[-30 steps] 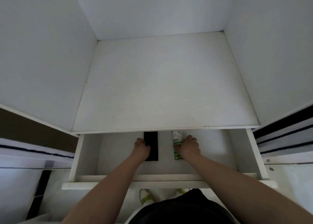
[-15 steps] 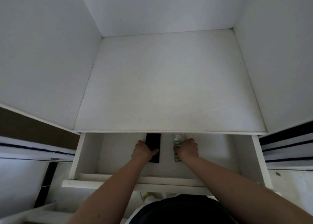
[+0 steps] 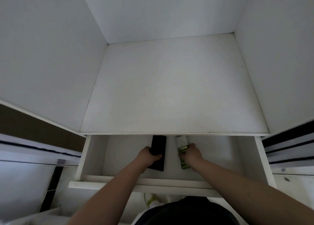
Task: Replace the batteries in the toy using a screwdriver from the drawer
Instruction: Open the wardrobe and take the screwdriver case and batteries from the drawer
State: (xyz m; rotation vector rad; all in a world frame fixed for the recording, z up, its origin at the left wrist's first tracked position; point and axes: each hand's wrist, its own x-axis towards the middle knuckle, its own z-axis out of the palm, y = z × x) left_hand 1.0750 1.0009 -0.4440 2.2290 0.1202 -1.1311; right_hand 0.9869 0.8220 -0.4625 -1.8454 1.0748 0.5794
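Both hands reach into the open white wooden drawer (image 3: pixel 88 156) beneath a white shelf (image 3: pixel 169 92). The left hand (image 3: pixel 147 156) curls its fingers round a flat black rectangular case (image 3: pixel 158 150) lying on the drawer floor, and the right hand (image 3: pixel 192 155) grips a green-and-white pack (image 3: pixel 181 144) just beside it.

Dim, soft daylight is falling from above onto the white shelf (image 3: pixel 173 88), leaving the open drawer (image 3: pixel 212 150) beneath it sitting in grey shadow. Wide-angle distortion is bending the straight edges outward. Fine detail is looking slightly grainy and smeared throughout.
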